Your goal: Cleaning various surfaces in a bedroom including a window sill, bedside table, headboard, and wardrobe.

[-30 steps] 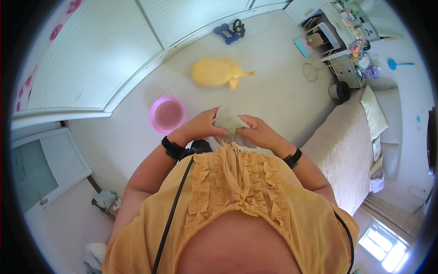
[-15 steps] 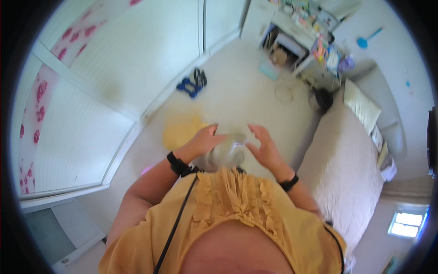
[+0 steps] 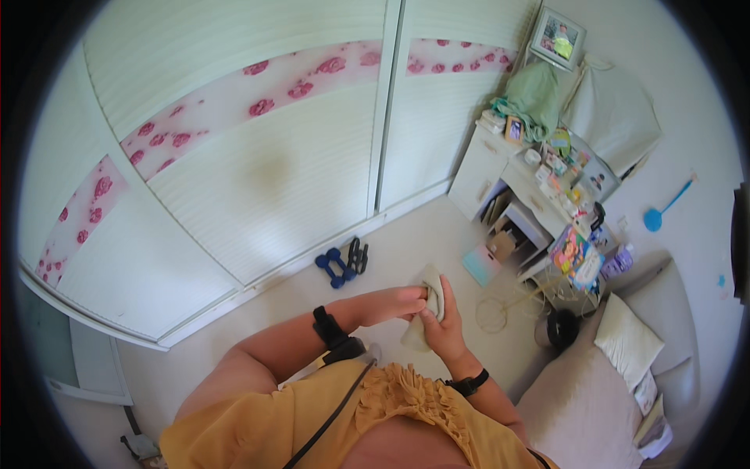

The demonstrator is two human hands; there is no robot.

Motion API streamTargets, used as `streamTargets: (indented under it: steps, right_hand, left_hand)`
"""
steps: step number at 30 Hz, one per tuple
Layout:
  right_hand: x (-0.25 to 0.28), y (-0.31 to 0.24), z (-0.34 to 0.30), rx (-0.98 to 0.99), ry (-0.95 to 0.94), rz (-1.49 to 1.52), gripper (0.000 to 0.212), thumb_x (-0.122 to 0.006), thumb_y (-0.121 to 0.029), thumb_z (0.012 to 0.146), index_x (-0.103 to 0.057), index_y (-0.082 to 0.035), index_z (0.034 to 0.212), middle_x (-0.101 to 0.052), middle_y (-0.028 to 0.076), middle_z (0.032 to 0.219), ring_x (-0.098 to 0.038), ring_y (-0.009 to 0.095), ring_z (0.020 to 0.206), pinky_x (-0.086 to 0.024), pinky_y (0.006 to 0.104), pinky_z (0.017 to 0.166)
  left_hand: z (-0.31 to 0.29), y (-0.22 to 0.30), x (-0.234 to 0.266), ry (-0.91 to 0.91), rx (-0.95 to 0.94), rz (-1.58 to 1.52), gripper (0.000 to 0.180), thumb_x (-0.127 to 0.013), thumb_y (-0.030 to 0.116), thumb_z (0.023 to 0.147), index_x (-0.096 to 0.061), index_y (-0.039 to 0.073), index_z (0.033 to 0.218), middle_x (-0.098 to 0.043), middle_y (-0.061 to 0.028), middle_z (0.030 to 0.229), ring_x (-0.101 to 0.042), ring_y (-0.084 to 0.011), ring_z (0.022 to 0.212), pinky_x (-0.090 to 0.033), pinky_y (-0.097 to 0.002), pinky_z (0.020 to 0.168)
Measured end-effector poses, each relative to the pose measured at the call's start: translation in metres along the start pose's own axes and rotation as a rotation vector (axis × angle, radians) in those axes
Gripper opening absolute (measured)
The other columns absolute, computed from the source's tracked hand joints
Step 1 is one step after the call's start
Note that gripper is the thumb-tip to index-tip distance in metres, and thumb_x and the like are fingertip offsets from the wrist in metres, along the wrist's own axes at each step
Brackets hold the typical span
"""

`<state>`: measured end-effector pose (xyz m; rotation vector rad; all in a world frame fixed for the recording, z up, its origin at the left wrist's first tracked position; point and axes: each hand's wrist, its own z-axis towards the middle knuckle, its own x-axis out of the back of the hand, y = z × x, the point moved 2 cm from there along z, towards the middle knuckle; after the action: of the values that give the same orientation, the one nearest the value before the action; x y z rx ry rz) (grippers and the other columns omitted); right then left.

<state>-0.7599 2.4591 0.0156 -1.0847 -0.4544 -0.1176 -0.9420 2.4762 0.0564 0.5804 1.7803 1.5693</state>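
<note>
In front of my chest, a pale cream cloth (image 3: 414,336) is bunched between my two hands, its lower end hanging below them. My left hand (image 3: 397,303) reaches across from the left with its fingers closed on the cloth's near side. Against the other side, my right hand (image 3: 447,328) grips the same cloth, thumb and fingers around it. The hands touch or nearly touch at the cloth, and some fingertips are hidden by its folds. Both wrists wear black bands.
Blue dumbbells (image 3: 334,267) lie by the white sliding wardrobe (image 3: 289,195). Beyond stands a cluttered white desk (image 3: 476,164), with a pastel box (image 3: 480,266) on the floor by it. Right are a black round bin (image 3: 558,328) and a bed (image 3: 578,406).
My view has swung up toward the wardrobe and desk. My hands, apart around a blurred pale thing before, are now together on the cloth. A yellow patch on the floor no longer shows.
</note>
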Motion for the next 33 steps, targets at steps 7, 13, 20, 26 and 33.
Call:
streamTargets:
  steps: [7,13,20,26,33]
  right_hand:
    - [0.015,0.063,0.137,-0.464,-0.142,0.564,0.05,-0.053,-0.01,0.102,-0.042,-0.005,0.15,-0.058,0.011,0.135,-0.059,0.02,0.118,-0.048,0.0319,0.1]
    - [0.021,0.117,0.246,-0.671,-0.24,0.699,0.051,-0.053,-0.011,0.102,-0.04,-0.005,0.15,-0.057,0.01,0.136,-0.058,0.019,0.119,-0.049,0.0329,0.101]
    - [0.045,0.153,0.38,-0.506,-0.299,0.628,0.048,-0.049,-0.02,0.105,-0.04,-0.004,0.149,-0.057,0.012,0.135,-0.059,0.02,0.119,-0.05,0.0346,0.1]
    - [0.079,0.226,0.509,-0.443,-0.235,1.019,0.047,-0.048,-0.027,0.105,-0.041,-0.003,0.146,-0.059,0.014,0.129,-0.06,0.022,0.115,-0.051,0.0357,0.098]
    - [0.146,0.28,0.699,-0.126,-0.002,0.971,0.048,-0.048,-0.027,0.106,-0.041,-0.002,0.147,-0.057,0.011,0.131,-0.057,0.019,0.115,-0.047,0.0325,0.1]
  left_hand:
    - [0.078,-0.022,0.132,0.039,0.071,0.088,0.049,-0.05,0.028,0.106,-0.046,-0.002,0.144,-0.058,-0.0086,0.131,-0.058,-0.0156,0.115,-0.047,-0.0321,0.101]
    - [0.141,0.02,0.212,0.07,0.164,0.031,0.049,-0.053,0.024,0.104,-0.046,0.001,0.146,-0.057,-0.0084,0.139,-0.056,-0.0162,0.125,-0.045,-0.0315,0.104]
    - [0.228,0.073,0.294,0.126,0.1,0.119,0.047,-0.056,0.015,0.101,-0.046,0.001,0.144,-0.059,-0.0077,0.135,-0.056,-0.0145,0.122,-0.043,-0.0315,0.106]
    - [0.326,0.139,0.344,0.319,-0.016,0.305,0.053,-0.059,0.012,0.098,-0.041,0.001,0.148,-0.057,-0.0117,0.14,-0.054,-0.0186,0.127,-0.041,-0.0343,0.109]
    - [0.408,0.208,0.418,0.857,-0.098,0.868,0.044,-0.065,0.014,0.093,-0.056,0.004,0.136,-0.062,-0.008,0.127,-0.061,-0.0176,0.11,-0.051,-0.0326,0.094]
